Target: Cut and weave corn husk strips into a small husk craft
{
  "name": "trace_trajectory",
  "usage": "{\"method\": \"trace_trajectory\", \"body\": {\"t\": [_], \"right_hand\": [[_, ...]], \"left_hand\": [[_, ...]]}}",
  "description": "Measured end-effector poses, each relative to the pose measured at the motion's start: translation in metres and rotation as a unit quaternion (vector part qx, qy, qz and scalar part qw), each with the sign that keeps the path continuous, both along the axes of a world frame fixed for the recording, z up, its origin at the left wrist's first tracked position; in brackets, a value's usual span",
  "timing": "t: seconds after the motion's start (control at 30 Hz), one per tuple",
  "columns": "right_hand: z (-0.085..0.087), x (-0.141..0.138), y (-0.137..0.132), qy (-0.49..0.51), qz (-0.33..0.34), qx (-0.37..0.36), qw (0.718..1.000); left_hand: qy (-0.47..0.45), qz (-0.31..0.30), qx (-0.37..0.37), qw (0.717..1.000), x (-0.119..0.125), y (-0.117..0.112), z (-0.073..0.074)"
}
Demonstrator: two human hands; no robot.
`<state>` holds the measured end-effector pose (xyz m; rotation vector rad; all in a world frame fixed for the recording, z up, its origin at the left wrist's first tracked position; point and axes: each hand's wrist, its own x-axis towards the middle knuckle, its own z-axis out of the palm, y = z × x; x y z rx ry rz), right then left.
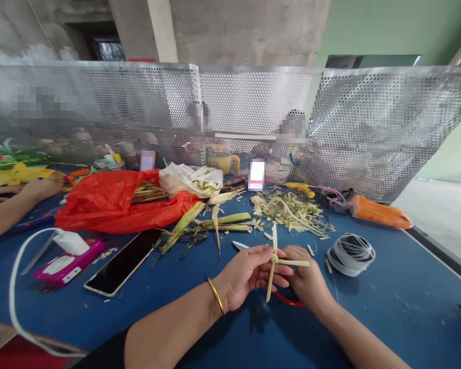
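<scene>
Our left hand [249,274] grasped a knotted husk piece [274,259] between thumb and fingers, just above the counter [403,318]; three pale strips stuck out from its knot, toward twelve, three and six o'clock. Our right hand [305,279] sat close behind it at four o'clock, fingers curled, and we could not tell whether it gripped anything. Near the piece we saw a metal blade [240,246] at ten o'clock and a curved red handle [292,302] at five, partly hidden by our hands. At one o'clock lay a heap of husk shreds [292,211], at three a coil of white cord [351,254], and at two, farther off, an orange packet [382,211]. Between ten and eleven we had long husk stalks [230,219] and a white plastic bag [190,179]; at ten spread a red plastic bag [100,202]. Toward nine lay a smartphone [123,264], then a magenta power bank [71,264]. Beyond the red bag, at ten, rested another person's hand [46,187].
</scene>
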<state>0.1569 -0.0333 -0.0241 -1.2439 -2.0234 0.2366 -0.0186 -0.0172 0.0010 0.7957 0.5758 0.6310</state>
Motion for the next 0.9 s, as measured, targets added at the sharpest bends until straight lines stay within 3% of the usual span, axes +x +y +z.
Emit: {"method": "trace_trajectory", "body": {"t": [0.2,0.3,0.37,0.4,0.43,0.47,0.53,0.57,0.6,0.67,0.77,0.9], "right_hand": [[0.006,0.000,-0.002,-0.091,0.014,0.088,0.992],[0.003,0.004,0.001,-0.105,0.003,0.078,0.991],[0.001,0.007,0.004,-0.094,-0.026,0.046,0.994],[0.000,0.009,0.005,-0.087,-0.048,0.025,0.995],[-0.001,0.010,0.006,-0.078,-0.072,0.002,0.994],[-0.001,0.011,0.007,-0.069,-0.097,-0.019,0.993],[-0.001,0.012,0.008,-0.046,-0.139,-0.061,0.987],[-0.001,0.012,0.008,-0.029,-0.155,-0.081,0.984],[0.000,0.012,0.009,-0.010,-0.167,-0.101,0.981],[0.000,0.012,0.009,0.028,-0.183,-0.137,0.973],[-0.003,0.014,0.012,0.071,-0.193,-0.170,0.964],[-0.010,0.019,0.016,0.116,-0.184,-0.186,0.958]], "left_hand": [[0.045,-0.005,0.034,0.998,0.001,-0.004,0.002],[0.107,-0.014,0.095,0.990,-0.003,0.003,0.009],[0.197,0.028,0.150,0.968,-0.011,0.017,0.012],[0.258,0.084,0.193,0.943,-0.017,0.026,0.013],[0.330,0.140,0.252,0.899,-0.024,0.036,0.013],[0.417,0.186,0.318,0.831,-0.031,0.046,0.012],[0.579,0.264,0.399,0.661,-0.046,0.065,0.007],[0.636,0.278,0.414,0.589,-0.052,0.073,0.003],[0.679,0.277,0.416,0.538,-0.057,0.079,-0.001],[0.725,0.251,0.413,0.491,-0.065,0.088,-0.008],[0.740,0.230,0.408,0.482,-0.070,0.092,-0.013],[0.746,0.250,0.393,0.476,-0.074,0.093,-0.009]]}}
